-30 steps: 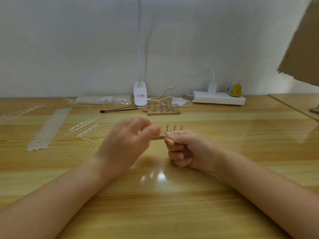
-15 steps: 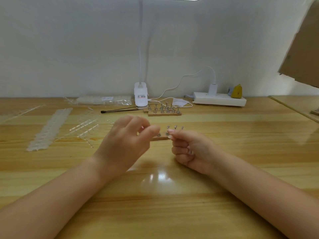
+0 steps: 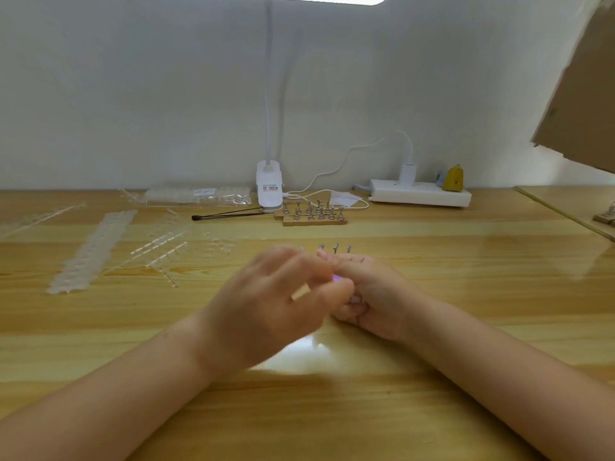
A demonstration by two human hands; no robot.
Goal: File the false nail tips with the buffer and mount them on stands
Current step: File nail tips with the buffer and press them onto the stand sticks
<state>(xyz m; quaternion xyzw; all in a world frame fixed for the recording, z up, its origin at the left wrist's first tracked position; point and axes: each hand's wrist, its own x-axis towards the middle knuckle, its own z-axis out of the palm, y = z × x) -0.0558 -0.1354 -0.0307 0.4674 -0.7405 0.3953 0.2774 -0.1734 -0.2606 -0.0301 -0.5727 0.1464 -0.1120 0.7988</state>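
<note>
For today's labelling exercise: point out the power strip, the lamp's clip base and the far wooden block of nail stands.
power strip point(image 3: 422, 195), head view, middle of its white body.
lamp's clip base point(image 3: 269, 189), head view, labelled front of clip.
wooden block of nail stands point(image 3: 314, 222), head view, front wooden edge.

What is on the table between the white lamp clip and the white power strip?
In the head view, between the lamp clip and power strip lie a white cable and a folded white mask.
</note>
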